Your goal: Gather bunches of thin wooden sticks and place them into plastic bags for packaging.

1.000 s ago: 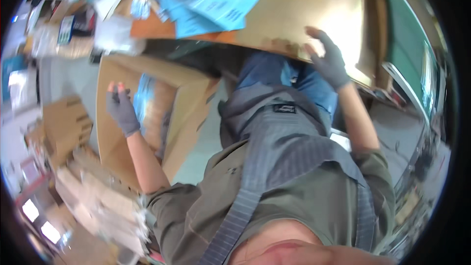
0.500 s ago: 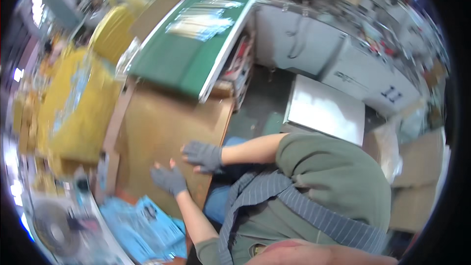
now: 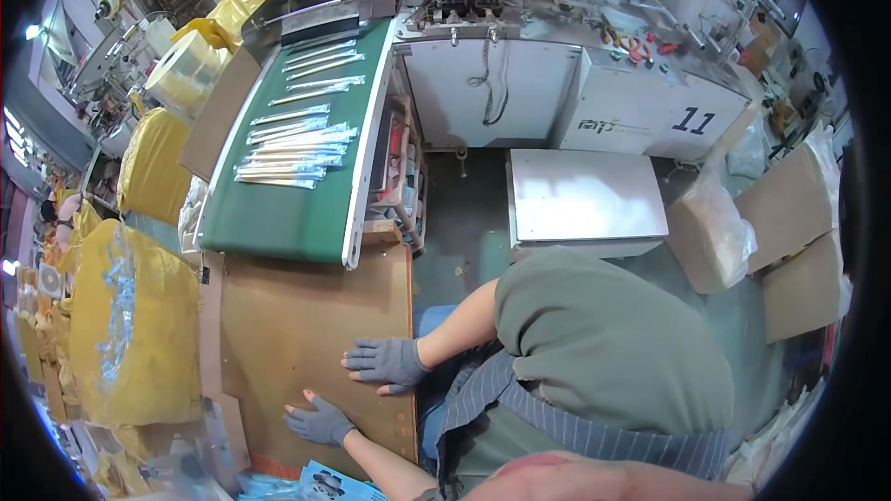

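Note:
My left hand (image 3: 320, 421) lies palm down on a brown board tabletop (image 3: 278, 315), its thumb and fingers apart. To the right of it and a little farther up, my right hand (image 3: 385, 365) also rests flat near the board's right edge, fingers stretched out. Both wear grey gloves that leave the fingertips bare, and neither holds anything. Beyond the board, a green conveyor belt (image 3: 269, 218) carries several slim wrapped sticks (image 3: 292, 156), bunched together at the near end and spaced out farther up. Blue printed packets (image 3: 339, 484) show at the lower edge, below my left hand.
Yellow wrapped bundles (image 3: 139, 315) stand along the left. A white low box (image 3: 589, 195) sits on the floor to the right, before white machine cabinets (image 3: 492, 93). Pliers (image 3: 636, 48) lie on the cabinet top. Open cardboard boxes (image 3: 800, 288) stand at far right.
The view has swung and sharpened, showing more of the belt and machine; the blue packets have slipped mostly past the lower edge. Both hands remain flat on the board.

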Tool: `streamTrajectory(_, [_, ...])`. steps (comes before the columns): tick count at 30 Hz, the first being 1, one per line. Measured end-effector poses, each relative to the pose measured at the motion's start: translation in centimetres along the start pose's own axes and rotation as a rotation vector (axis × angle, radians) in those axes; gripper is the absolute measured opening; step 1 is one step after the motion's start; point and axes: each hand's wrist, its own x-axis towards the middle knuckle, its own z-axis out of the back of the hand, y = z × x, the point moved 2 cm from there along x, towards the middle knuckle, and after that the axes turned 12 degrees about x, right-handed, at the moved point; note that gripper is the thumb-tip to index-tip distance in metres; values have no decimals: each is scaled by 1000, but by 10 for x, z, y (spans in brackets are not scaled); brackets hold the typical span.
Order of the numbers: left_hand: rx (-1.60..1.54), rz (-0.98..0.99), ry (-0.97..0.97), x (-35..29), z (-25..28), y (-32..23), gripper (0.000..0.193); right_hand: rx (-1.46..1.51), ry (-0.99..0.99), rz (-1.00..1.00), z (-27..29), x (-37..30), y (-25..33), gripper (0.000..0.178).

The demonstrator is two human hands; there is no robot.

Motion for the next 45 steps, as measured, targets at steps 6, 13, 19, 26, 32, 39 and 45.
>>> streamTrajectory(6, [-21,0,45,-2,7,-3,67,-21,0,6,-1,-1,-2,60])
streamTrajectory(13, [-74,32,-12,-2,-6,-2,69,-23,46,16,-2,-1,-5,58])
streamTrajectory(19, [-84,26,-54,-1,-17,-7,70,-36,62,13,-3,-1,-11,58])
streamTrajectory(26, [-82,28,-42,1,-17,-12,68,-28,61,14,2,1,-9,57])
streamTrajectory(32, [-89,50,67,0,5,-13,69,-58,20,40,-4,1,-13,57])
streamTrajectory(39, [-77,37,20,-1,-10,-1,69,-38,-2,50,-12,1,-11,57])
streamTrajectory(45, [-71,7,22,2,1,-1,68,-18,13,-10,-4,4,2,57])
